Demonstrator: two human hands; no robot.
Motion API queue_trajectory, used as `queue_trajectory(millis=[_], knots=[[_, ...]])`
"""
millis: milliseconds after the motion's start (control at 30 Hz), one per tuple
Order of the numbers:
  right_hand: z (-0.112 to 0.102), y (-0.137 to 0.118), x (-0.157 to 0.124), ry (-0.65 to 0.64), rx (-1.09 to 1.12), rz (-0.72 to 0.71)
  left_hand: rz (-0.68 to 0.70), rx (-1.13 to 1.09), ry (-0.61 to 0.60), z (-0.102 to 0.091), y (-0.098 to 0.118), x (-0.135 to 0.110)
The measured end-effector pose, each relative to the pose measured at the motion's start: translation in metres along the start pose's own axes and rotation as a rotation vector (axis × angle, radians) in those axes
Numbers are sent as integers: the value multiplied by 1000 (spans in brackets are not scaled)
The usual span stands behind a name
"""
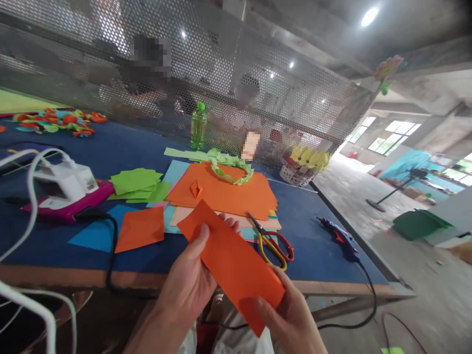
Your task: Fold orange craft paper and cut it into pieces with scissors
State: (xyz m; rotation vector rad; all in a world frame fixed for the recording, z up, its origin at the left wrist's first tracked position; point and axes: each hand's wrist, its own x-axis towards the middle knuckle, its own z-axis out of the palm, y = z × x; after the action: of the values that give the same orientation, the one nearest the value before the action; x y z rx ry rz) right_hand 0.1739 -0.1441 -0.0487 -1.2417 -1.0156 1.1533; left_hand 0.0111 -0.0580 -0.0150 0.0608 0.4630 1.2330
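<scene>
Both my hands hold a folded strip of orange paper (230,260) above the near edge of the blue table (313,241). My left hand (191,280) grips its upper left part, thumb on top and fingers behind. My right hand (291,314) pinches its lower right end. Just beyond lie a stack of orange sheets (228,194) with a small folded orange piece (195,188) and a green paper ring (231,167) on it.
Scissors (275,243) and a blue glue gun (339,238) lie to the right. A loose orange square (140,228), green squares (136,183), a magenta device (66,189) with cables, a green bottle (198,126) and a mesh screen (236,83) with people behind it surround the work.
</scene>
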Motion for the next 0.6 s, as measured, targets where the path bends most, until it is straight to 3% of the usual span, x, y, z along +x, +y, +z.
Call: queue_trajectory(millis=[233, 467, 600], knots=[[13, 0, 3, 16, 98, -1, 28, -77, 62, -4, 3, 3], [8, -3, 13, -85, -84, 14, 49, -3, 75, -6, 3, 3], [-5, -10, 31, -42, -286, -164, 302, 248, 25, -14, 17, 2]])
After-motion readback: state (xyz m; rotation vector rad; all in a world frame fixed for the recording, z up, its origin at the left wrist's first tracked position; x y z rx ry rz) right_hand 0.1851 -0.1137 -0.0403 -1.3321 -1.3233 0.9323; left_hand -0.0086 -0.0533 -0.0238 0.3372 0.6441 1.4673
